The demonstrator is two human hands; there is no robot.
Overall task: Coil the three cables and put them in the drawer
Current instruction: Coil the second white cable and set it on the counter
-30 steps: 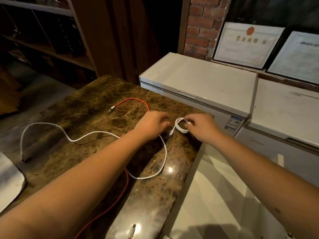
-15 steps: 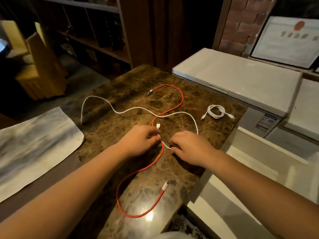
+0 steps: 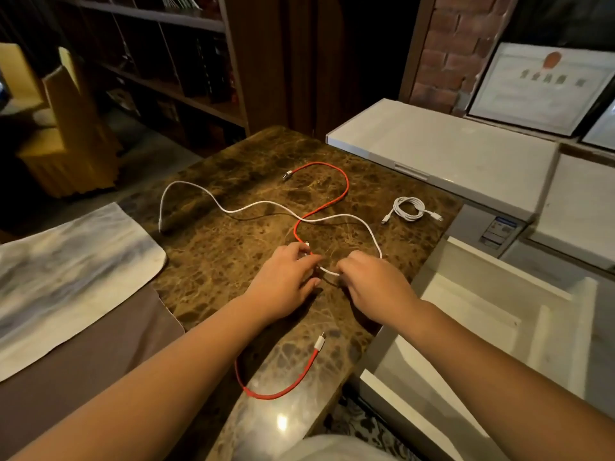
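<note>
Cables on your bench: three
White cables: two, one coiled white cable, one loose white cable
Red cables: one red cable
Your hands: two, left hand, right hand
Framed certificates: two

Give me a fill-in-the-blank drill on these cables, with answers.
1. The coiled cable is ____ in colour.
2. The number of cables already coiled is ____.
3. Both hands, left and right, pinch the long ____ cable.
4. The long white cable crosses the ____ cable.

Answers: white; one; white; red
</note>
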